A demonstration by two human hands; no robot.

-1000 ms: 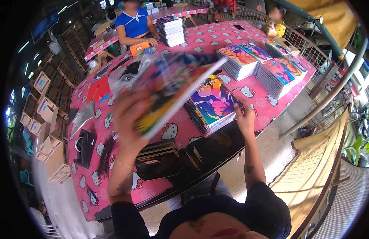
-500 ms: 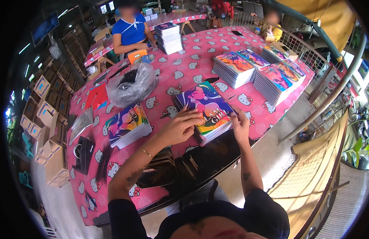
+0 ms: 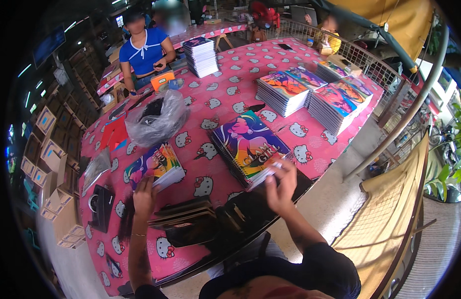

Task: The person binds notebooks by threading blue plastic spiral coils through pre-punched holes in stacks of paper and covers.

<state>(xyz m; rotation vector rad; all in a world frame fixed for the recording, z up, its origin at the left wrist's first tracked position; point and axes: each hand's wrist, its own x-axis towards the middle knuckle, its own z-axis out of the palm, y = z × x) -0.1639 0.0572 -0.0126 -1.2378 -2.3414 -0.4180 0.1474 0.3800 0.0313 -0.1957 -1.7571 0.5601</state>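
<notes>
1. Head view: shot from left one of two head-worn fisheyes; upright, unmirrored.
2. Aimed down and forward over the table (image 3: 218, 95).
3. Left hand (image 3: 145, 198) and right hand (image 3: 282, 188) seen near; far table end caught well back.
4. Straight edges bent toward rim.

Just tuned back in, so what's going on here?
The person's left grip is at the near edge of a colourful stack. The right grip, fingers apart, is by the near right corner of a coil-bound notebook; whether it touches is unclear. Both items lie on the pink table. More notebook stacks stand farther back, and a co-worker in blue is across the table.
</notes>
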